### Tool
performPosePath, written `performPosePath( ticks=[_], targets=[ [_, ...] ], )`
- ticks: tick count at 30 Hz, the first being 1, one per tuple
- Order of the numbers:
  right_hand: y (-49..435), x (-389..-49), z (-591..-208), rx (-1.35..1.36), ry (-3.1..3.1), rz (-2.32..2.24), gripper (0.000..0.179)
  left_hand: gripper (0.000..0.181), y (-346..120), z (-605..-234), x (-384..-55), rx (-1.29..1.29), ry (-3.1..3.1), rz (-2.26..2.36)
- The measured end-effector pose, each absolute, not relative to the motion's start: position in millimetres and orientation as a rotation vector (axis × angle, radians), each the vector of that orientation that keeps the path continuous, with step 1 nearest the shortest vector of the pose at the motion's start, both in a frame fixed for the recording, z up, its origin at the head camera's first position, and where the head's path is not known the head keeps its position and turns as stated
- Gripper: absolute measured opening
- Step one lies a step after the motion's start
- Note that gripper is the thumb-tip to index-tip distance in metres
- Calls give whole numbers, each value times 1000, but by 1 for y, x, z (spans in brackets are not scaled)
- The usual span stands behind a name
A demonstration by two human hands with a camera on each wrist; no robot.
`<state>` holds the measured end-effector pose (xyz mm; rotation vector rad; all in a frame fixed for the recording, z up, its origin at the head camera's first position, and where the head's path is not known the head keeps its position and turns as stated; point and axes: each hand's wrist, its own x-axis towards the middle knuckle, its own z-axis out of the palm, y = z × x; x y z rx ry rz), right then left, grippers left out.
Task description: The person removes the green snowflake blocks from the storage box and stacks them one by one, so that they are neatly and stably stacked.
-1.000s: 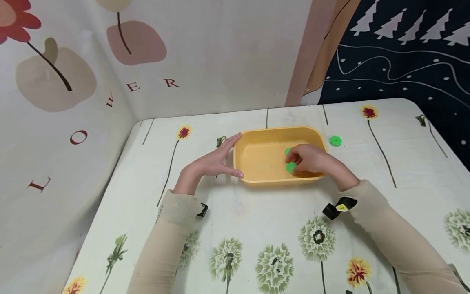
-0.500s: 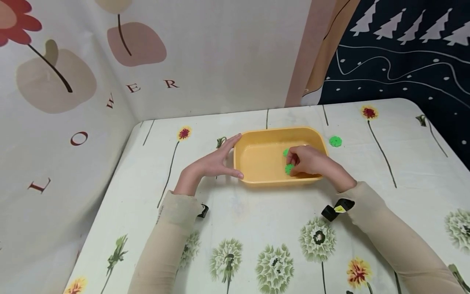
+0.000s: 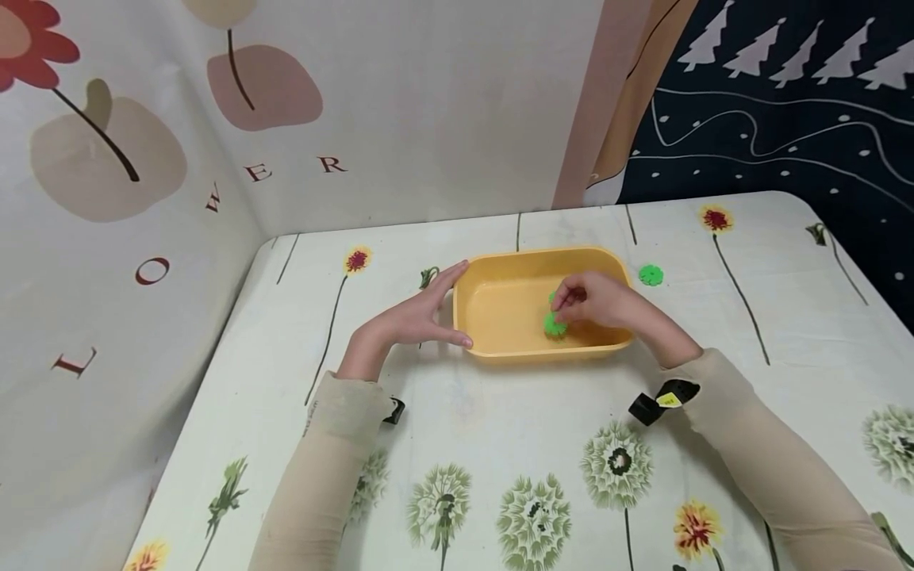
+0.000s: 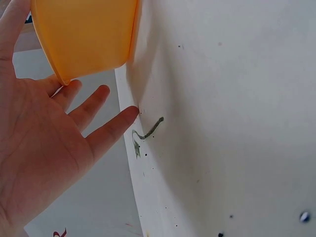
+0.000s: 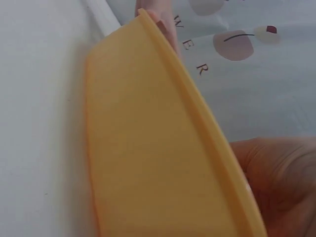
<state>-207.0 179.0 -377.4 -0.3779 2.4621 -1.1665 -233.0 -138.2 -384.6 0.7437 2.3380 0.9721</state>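
A yellow rectangular plastic tub (image 3: 503, 317) stands on the table. At its left end my left hand (image 3: 407, 313) is spread, with thumb and index finger at the near and far corners of the rim. In the left wrist view, the straight fingers (image 4: 111, 126) lie beside the tub's wall (image 4: 89, 34). My right hand (image 3: 596, 300) reaches into the right half and pinches a small green disc with a notched edge (image 3: 554, 324). Behind its fingertips a second green disc (image 3: 553, 297) shows partly. The tub's wall (image 5: 143, 133) hides those fingertips in the right wrist view.
Another green notched disc (image 3: 650, 275) lies on the table just right of the tub. A white cloth with printed flowers (image 3: 457, 428) covers the table. Printed fabric walls (image 3: 443, 103) rise behind it and to the left.
My right hand has taken hold of the nearer green disc, raised it slightly and shifted it a little left. The left hand and the tub stay in place.
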Motion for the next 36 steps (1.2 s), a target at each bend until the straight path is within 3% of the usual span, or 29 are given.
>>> performPosePath(
  ticks=[12, 22, 31, 36],
  targets=[
    [197, -210, -351, -241, 2511, -1335, 22, 125, -139, -384, -233, 750, 2332, 982],
    [219, -213, -337, 25, 2621, -1471, 32, 124, -140, -386, -233, 742, 2334, 978],
    [247, -217, -348, 206, 2666, -1587, 37, 124, -139, -386, -233, 761, 2344, 976],
    [268, -224, -367, 298, 2568, -1710, 31, 124, -140, -386, -233, 779, 2342, 973]
  ],
)
